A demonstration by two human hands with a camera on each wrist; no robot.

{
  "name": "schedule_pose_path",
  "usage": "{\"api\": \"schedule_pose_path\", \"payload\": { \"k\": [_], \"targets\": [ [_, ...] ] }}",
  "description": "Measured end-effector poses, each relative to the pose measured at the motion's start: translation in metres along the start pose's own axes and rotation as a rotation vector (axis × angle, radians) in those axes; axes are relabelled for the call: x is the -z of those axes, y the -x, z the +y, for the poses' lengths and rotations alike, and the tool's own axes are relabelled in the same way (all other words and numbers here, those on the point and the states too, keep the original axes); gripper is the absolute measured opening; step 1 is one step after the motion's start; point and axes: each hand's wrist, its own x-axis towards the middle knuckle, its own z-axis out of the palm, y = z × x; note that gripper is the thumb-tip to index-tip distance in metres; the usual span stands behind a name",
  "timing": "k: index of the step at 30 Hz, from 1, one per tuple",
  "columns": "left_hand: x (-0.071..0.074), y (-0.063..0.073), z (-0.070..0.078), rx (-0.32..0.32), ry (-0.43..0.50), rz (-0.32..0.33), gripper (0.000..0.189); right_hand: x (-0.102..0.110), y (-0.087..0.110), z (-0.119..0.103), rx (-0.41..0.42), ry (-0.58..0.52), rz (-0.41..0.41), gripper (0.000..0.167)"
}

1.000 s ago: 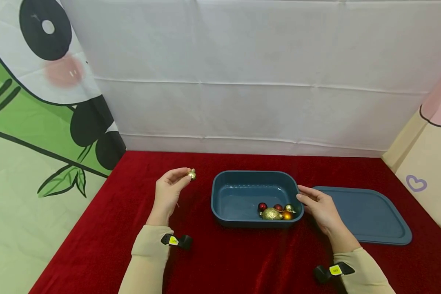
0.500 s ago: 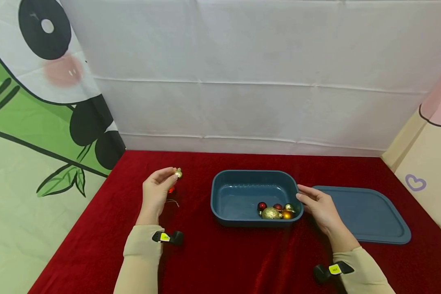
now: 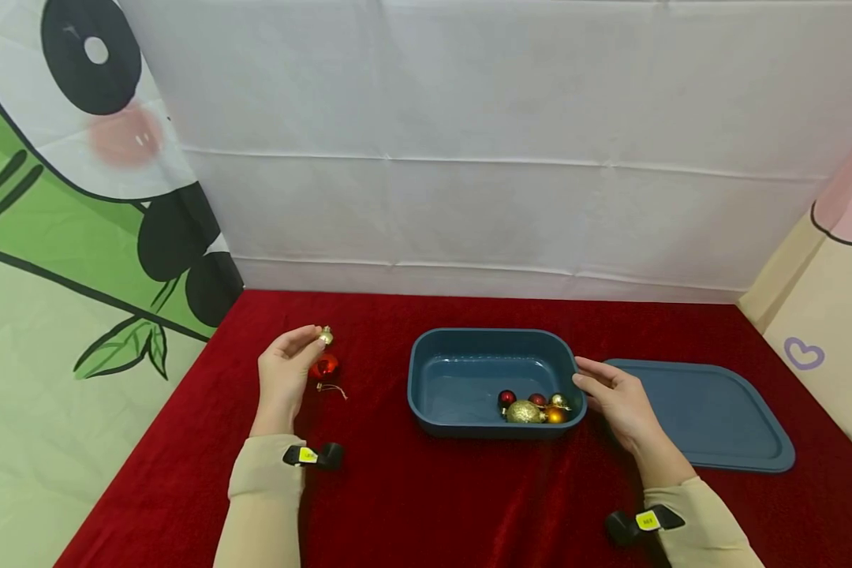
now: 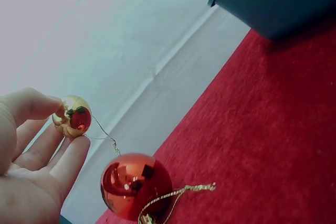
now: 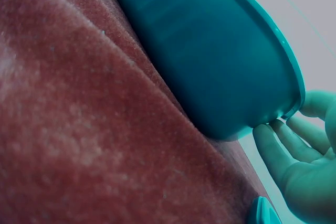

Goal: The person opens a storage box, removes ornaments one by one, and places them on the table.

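Observation:
My left hand (image 3: 282, 379) pinches a small shiny gold bauble (image 3: 326, 337) between thumb and fingers; its thin string shows in the left wrist view. Just below that hand, a shiny red bauble (image 3: 324, 366) with a gold cord loop (image 4: 176, 195) lies on the red cloth. At the right end of a blue storage box (image 3: 454, 431), my right hand (image 3: 621, 406) holds the rim, thumb over the edge and fingers against the outer wall (image 5: 226, 66). Inside the box's front right corner sit several baubles, among them a glittery gold one (image 3: 524, 412) and a dark red one (image 3: 507, 399).
Right of the box, a flat blue lid (image 3: 710, 414) lies on the red cloth (image 3: 426, 505), partly behind my right hand. A white hanging sheet (image 3: 426, 213) rises at the table's back edge. Printed cloth panels (image 3: 78, 442) flank both sides.
The left hand has moved left, carrying the gold bauble away from the box. The red bauble and its cord, hidden behind that hand before, now show. The right hand stays on the box rim.

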Motion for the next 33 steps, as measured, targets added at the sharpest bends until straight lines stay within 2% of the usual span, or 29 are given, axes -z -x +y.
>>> {"api": "schedule_pose_path", "payload": {
  "k": [9, 16, 27, 33],
  "targets": [
    [0.011, -0.003, -0.001, 0.020, 0.014, 0.048, 0.035, 0.000, 0.001, -0.001, -0.006, 0.005, -0.003, 0.060],
    [0.016, -0.004, -0.005, 0.046, -0.006, 0.065, 0.035, 0.000, 0.001, -0.002, -0.003, 0.011, -0.014, 0.060],
    [0.028, -0.008, -0.011, 0.090, 0.013, 0.094, 0.037, 0.000, 0.001, -0.001, -0.006, 0.009, -0.013, 0.060],
    [0.032, -0.009, -0.015, 0.112, -0.029, 0.096, 0.036, 0.001, 0.000, -0.001, -0.007, 0.007, -0.016, 0.060]
  ]
}}
